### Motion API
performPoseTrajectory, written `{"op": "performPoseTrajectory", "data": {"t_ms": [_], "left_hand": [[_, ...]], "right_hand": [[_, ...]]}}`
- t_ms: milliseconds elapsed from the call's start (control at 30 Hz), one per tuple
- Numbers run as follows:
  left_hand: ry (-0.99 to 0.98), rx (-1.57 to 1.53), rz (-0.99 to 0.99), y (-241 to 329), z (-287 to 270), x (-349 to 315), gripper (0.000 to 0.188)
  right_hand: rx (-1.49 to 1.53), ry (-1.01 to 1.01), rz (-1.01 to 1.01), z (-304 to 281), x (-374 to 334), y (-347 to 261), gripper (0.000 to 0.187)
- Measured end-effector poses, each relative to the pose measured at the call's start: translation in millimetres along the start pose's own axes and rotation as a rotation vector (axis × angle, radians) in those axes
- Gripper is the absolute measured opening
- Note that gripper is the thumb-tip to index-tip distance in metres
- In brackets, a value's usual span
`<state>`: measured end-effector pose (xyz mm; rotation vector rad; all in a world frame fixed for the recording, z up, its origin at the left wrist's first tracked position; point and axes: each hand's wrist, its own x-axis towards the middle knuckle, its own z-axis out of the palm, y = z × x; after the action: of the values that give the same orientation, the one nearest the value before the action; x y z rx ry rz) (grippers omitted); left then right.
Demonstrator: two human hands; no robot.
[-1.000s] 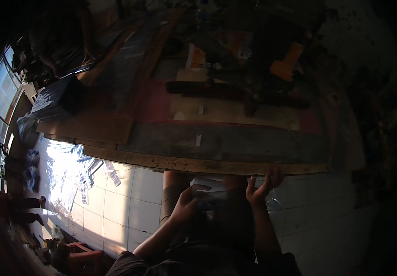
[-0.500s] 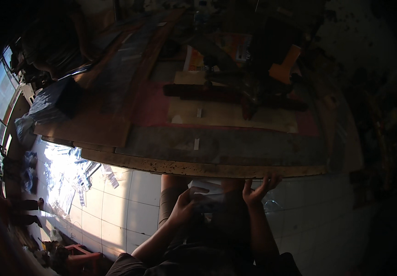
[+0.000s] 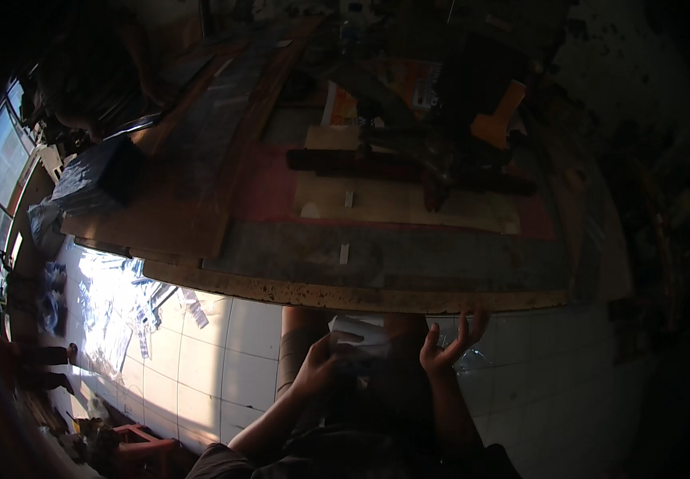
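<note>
Below the table's front edge, my left hand [image 3: 315,370] is closed on a pale, thin, partly see-through piece [image 3: 358,329], held over my lap. It looks like plastic film or a small bag; the dim light hides its exact kind. My right hand [image 3: 450,349] is raised just under the edge at the right, fingers spread, with nothing visible in them. On the worktable [image 3: 281,254] ahead lie a small white strip [image 3: 344,254] and, farther back, a second small pale strip [image 3: 349,199] on a yellowish sheet [image 3: 409,209].
A dark long-armed tool or fixture [image 3: 409,168] spans the table's middle, with an orange piece [image 3: 498,118] behind it. A plastic-wrapped dark box [image 3: 97,176] stands at the left. Shiny strips [image 3: 113,303] litter the floor near a red stool [image 3: 141,443]. Another person's arm [image 3: 147,76] shows far left.
My right hand has dropped slightly from the table edge, its fingers more upright and spread. My left hand still holds the pale piece, almost unmoved.
</note>
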<state>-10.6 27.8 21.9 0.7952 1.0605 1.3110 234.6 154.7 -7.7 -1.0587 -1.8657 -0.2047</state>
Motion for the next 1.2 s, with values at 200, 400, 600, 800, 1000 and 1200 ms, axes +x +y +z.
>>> {"op": "performPoseTrajectory", "data": {"t_ms": [200, 400, 600, 800, 1000, 1200], "left_hand": [[-0.011, 0.084, 0.027, 16.4, 2.6, -8.2, 0.039], [-0.048, 0.005, -0.036, 20.0, 4.6, -15.7, 0.039], [-0.054, -0.042, 0.044, 29.8, 9.5, -22.3, 0.039], [-0.108, -0.144, 0.099, 41.4, 14.4, -29.7, 0.039], [-0.119, -0.114, 0.123, 48.3, 18.1, -30.2, 0.039], [-0.135, -0.054, 0.117, 51.2, 15.2, -37.6, 0.038]], "right_hand": [[0.485, -0.369, 0.234, -26.3, 3.5, -37.6, 0.041], [0.781, -0.548, 0.318, -25.0, 45.9, -60.9, 0.036], [0.983, -0.609, 0.462, -30.1, 51.8, -68.1, 0.033], [1.268, -0.700, 0.607, -47.6, 111.2, -73.1, 0.040], [1.451, -0.788, 0.918, -14.3, 162.7, -52.5, 0.064], [1.231, -0.812, 0.821, 17.5, 197.0, -52.1, 0.063]]}}
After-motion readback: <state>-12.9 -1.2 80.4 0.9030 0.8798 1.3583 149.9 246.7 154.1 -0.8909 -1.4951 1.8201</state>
